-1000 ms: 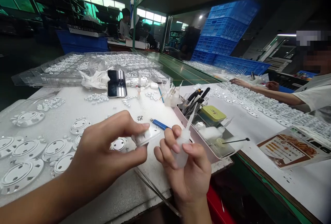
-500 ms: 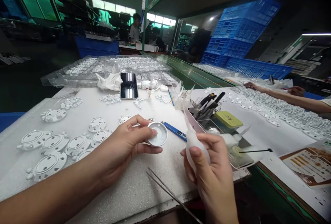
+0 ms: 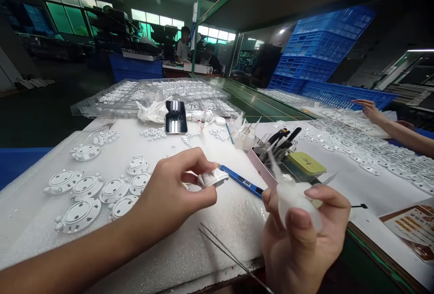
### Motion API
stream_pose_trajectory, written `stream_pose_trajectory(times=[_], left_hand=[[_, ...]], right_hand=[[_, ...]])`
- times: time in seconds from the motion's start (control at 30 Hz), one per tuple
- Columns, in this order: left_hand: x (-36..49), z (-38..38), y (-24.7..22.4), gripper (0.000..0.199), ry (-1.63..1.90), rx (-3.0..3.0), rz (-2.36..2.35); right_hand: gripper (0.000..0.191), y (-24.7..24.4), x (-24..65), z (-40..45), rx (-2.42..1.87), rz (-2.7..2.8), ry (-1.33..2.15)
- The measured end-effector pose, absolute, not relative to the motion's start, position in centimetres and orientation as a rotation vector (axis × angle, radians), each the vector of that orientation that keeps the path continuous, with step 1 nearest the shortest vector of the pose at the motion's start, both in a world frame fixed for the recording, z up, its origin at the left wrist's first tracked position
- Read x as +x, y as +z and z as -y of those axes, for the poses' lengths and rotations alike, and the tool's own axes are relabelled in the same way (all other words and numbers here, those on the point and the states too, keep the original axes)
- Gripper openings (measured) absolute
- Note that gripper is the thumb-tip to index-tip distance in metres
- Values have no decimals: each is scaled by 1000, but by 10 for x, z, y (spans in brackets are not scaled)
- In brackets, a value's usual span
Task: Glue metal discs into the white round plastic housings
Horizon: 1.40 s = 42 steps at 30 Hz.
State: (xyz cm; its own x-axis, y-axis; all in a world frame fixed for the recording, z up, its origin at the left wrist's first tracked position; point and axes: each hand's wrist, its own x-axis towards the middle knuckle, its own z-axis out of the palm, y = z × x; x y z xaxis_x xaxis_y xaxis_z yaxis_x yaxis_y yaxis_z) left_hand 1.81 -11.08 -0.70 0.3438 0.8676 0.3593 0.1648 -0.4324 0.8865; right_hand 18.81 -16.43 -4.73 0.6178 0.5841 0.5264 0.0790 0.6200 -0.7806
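Observation:
Between the thumb and fingers of my left hand (image 3: 185,190) is a small round white part (image 3: 217,178), tilted nearly edge-on, with my fingers covering some of it. My right hand (image 3: 305,235) is wrapped around a translucent white squeeze bottle (image 3: 288,194), whose thin tapered nozzle points up and to the left. The bottle and the part are apart. Below the part lie metal tweezers (image 3: 222,246) across the table's front edge. A blue pen-shaped tool (image 3: 242,180) rests behind my hands. Several assembled round white pieces (image 3: 77,215) lie to the left.
A tool box (image 3: 261,167) with pliers and a yellow-green tin (image 3: 307,163) stands behind my right hand. Farther back are a phone (image 3: 176,117), crumpled tissue (image 3: 152,111) and clear trays (image 3: 79,109) of small white parts. A co-worker's hand (image 3: 371,111) is over parts at right.
My left hand has turned the round part from face-up to nearly edge-on. My right hand has moved right and lower with the bottle. The co-worker's hand has lifted.

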Motion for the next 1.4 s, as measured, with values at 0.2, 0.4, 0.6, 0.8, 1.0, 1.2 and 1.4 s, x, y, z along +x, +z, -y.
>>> stream_pose_trajectory(times=[0.2,0.4,0.6,0.8,1.0,1.2,1.4], left_hand=[[16,109,-11,28,1302,2292,-661],[18,111,-7,25,1163,1951,-792],[25,109,-2,21,892,990,-854],[28,111,-5,16,826,810,-866],[30,113,-6,15,831,792,-850],[31,113,-6,16,841,786,-849],[30,113,-6,16,825,788,-852]], right_hand=[[29,-33,180,159,-646,710,401],[14,-36,185,152,-752,559,123],[14,-45,182,147,-714,617,-105],[9,-42,172,149,-812,681,-122],[11,-47,172,146,-829,743,-149],[12,-52,174,146,-840,796,-111],[14,-54,176,151,-892,801,-5]])
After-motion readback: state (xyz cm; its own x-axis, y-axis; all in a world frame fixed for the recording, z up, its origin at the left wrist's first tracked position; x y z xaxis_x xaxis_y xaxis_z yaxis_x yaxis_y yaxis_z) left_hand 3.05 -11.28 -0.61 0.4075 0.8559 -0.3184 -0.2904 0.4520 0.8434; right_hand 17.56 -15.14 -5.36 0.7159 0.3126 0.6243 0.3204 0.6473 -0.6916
